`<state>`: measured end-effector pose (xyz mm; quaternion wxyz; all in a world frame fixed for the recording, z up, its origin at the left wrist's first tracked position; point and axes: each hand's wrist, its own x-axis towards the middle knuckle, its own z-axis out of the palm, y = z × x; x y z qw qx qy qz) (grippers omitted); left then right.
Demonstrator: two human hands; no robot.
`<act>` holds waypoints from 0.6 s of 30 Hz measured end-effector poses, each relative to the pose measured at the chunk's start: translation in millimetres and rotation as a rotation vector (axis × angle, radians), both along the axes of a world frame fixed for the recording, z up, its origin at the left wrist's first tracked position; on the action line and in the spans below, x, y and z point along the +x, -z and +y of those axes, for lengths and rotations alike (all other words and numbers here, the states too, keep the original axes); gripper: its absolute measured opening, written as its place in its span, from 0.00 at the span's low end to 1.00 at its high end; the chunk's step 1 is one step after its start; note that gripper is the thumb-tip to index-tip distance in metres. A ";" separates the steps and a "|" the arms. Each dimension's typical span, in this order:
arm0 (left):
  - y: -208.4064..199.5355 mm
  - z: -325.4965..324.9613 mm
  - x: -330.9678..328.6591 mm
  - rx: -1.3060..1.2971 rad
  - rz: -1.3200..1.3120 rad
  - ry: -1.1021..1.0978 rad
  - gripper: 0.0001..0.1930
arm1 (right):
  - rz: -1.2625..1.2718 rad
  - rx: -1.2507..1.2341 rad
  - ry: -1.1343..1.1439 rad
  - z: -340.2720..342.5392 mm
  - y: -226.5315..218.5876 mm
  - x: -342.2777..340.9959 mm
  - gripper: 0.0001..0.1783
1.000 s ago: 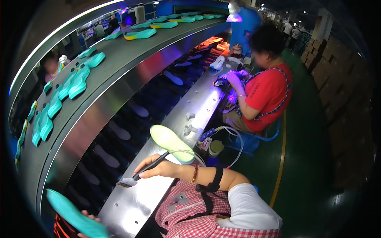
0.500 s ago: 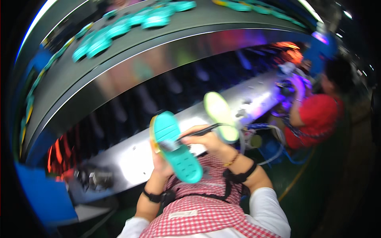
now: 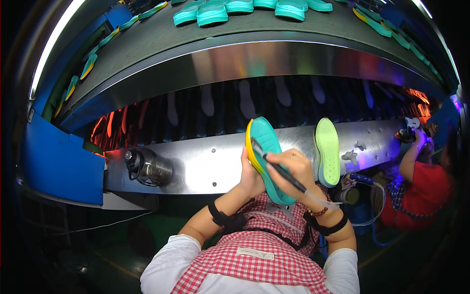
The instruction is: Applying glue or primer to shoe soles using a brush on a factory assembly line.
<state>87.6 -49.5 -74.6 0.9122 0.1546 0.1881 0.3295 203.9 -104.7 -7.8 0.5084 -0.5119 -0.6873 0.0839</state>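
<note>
A teal shoe sole (image 3: 267,134) with a yellow side edge is tilted over the front of a metal ledge. Around its left side wrap the fingers of my left hand (image 3: 251,175), holding it from the edge and below. My right hand (image 3: 293,169) grips a black-handled brush (image 3: 292,180), from whose rear end a clear tube runs back along my wrist. The brush tip is at the sole's inner face, close to the yellow edge; contact there is partly hidden by my fingers. Right of my hands lies a pale green sole (image 3: 328,149) with a teal rim.
A dark bottle (image 3: 154,167) stands on the metal ledge (image 3: 200,171) at left. Behind is a slot with pale sole shapes and red glowing ends. Teal soles (image 3: 213,12) line the belt (image 3: 147,49) above. A co-worker in red (image 3: 431,183) sits at right, near a jar (image 3: 351,196).
The whole view has swung, so everything sits differently in the picture. The brush tip has gone from the sole's middle to near its yellow edge. Both hands keep their holds.
</note>
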 end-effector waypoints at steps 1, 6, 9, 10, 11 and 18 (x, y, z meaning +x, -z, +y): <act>-1.9 8.5 -5.8 0.032 -0.024 -0.003 0.39 | -0.053 -0.032 -0.027 -6.8 -0.1 -2.9 0.11; -3.2 27.8 -20.9 0.139 -0.099 0.124 0.39 | 0.043 -0.402 -0.284 -36.2 -18.8 26.0 0.10; -23.8 7.3 3.2 0.034 -0.123 0.056 0.39 | 0.394 -0.313 -0.113 -30.3 -40.9 33.4 0.10; -24.5 3.7 8.1 0.029 -0.143 0.096 0.39 | 0.458 -0.308 -0.025 -21.6 -48.2 36.7 0.10; -25.2 0.9 7.4 0.063 -0.192 0.162 0.39 | 0.207 -0.098 0.012 -8.9 -32.5 46.2 0.11; -17.1 3.2 -8.5 0.139 -0.186 0.113 0.33 | 0.564 -0.342 -0.321 -19.6 -26.8 13.8 0.10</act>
